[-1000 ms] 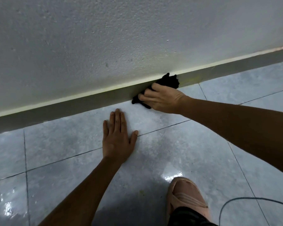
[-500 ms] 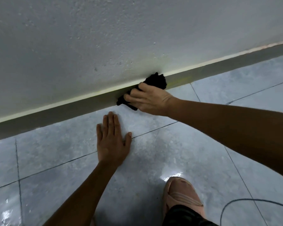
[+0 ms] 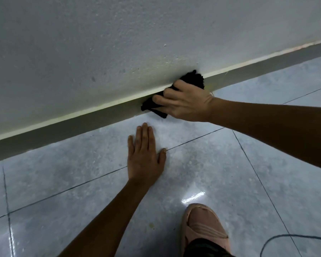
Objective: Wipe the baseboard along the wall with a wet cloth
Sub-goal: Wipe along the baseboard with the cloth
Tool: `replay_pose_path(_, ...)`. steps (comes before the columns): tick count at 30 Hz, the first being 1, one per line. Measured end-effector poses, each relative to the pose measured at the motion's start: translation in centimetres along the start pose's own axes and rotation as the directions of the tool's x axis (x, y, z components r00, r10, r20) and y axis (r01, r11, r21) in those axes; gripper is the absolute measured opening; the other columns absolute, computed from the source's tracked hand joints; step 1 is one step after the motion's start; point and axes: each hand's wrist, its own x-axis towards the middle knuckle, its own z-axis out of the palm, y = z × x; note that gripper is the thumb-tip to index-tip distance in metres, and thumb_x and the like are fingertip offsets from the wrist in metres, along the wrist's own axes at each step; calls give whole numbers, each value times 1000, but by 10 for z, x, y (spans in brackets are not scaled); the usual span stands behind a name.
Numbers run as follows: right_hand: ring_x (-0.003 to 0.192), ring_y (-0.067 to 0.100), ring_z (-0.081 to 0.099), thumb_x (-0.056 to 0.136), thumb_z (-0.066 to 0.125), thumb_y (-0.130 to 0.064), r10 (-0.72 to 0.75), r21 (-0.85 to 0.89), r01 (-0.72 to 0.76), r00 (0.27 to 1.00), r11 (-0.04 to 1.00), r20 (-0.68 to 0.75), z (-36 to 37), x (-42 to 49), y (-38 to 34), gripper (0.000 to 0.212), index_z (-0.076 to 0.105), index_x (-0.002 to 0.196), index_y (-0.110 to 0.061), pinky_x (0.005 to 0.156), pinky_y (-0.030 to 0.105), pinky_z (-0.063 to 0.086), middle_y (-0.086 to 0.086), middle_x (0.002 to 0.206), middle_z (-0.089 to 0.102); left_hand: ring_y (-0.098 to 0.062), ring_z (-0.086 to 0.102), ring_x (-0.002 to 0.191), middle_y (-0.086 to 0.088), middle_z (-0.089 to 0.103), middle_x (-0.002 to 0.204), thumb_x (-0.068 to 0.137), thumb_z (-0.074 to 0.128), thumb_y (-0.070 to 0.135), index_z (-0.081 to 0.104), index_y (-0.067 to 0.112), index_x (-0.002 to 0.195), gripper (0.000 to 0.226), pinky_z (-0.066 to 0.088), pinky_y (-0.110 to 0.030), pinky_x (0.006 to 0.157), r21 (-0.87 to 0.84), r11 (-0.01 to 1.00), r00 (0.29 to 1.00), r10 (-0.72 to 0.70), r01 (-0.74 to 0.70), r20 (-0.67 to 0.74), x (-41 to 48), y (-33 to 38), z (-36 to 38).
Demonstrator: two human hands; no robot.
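Against the baseboard [image 3: 82,126] our right hand [image 3: 185,102] grips the cloth [image 3: 193,78]; we should press evenly, left hand [image 3: 145,156] flat on the floor [image 3: 63,173]

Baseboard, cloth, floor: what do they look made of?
Baseboard: smooth grey strip, likely painted or tile; hard to tell. Cloth: black, soft, fuzzy-edged fabric, bunched. Floor: glossy grey tiles, shown by grout lines and glare.

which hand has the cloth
The right hand grips the black cloth against the baseboard. The left hand holds nothing and lies flat, fingers straight, on the floor tile.
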Motion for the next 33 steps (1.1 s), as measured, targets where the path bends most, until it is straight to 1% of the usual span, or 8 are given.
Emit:
replay_pose_path(7,89,20,42,76,63,-16,-31,92,32,999,995,-9,7,1,-2,36,67,110,-28,68,31,40,-4,118,56,-24,0,143,-13,7,157,91,18,54,5,6,148,76,1,-42,115,29,1000,1000,-3,3,27,1,-1,-3)
replay_pose_path(16,81,26,53,91,30,-6,283,347,-265,959,900,-2,19,-40,-6,47,60,121,-27,62,36,46,6,105,60,-24,0,142,-14,7,156,89,2,61,4,6,148,80,1,-41,113,60,998,998,14,-17,57,0,-5,-8)
replay_pose_path(18,78,29,54,97,38,-20,488,551,-446,869,706,78,23,-46,-13,31,62,118,-23,57,37,48,11,99,60,-24,-2,142,-13,4,156,87,-6,63,2,7,148,83,0,-40,113,59,998,998,27,-31,65,1,-6,-8)
replay_pose_path(21,94,25,52,90,36,-46,598,755,-655,615,24,514,19,-58,-33,46,57,122,-21,74,29,44,7,107,53,-25,2,143,-13,5,156,88,-4,64,3,6,148,84,1,-41,113,65,997,997,40,-44,66,1,-8,-6)
replay_pose_path(24,84,20,53,93,40,-9,597,656,-563,323,-503,735,10,-57,-52,49,41,141,-19,73,15,41,12,111,46,-26,6,143,-14,11,155,89,0,63,8,5,148,83,7,-43,114,61,998,997,27,-31,67,1,-7,-5)
replay_pose_path(26,77,18,55,91,37,1,429,449,-282,135,-848,893,3,-41,-51,50,43,139,-13,65,14,45,13,105,54,-26,10,142,-15,15,155,91,5,61,12,4,147,81,12,-45,114,57,998,998,23,-27,63,0,-4,-4)
replay_pose_path(29,90,25,60,89,35,2,176,157,151,128,-976,976,-2,-8,-43,47,47,133,-9,81,34,53,14,107,61,-27,10,142,-15,13,154,91,9,60,10,5,147,79,12,-46,113,75,997,998,24,-29,66,0,0,-3)
replay_pose_path(33,103,32,58,92,41,-6,-2,-30,344,81,-939,997,-5,18,-30,41,44,133,-7,96,49,46,21,117,58,-29,14,140,-16,15,153,91,13,59,10,3,146,79,15,-47,111,92,995,998,22,-28,66,2,1,-3)
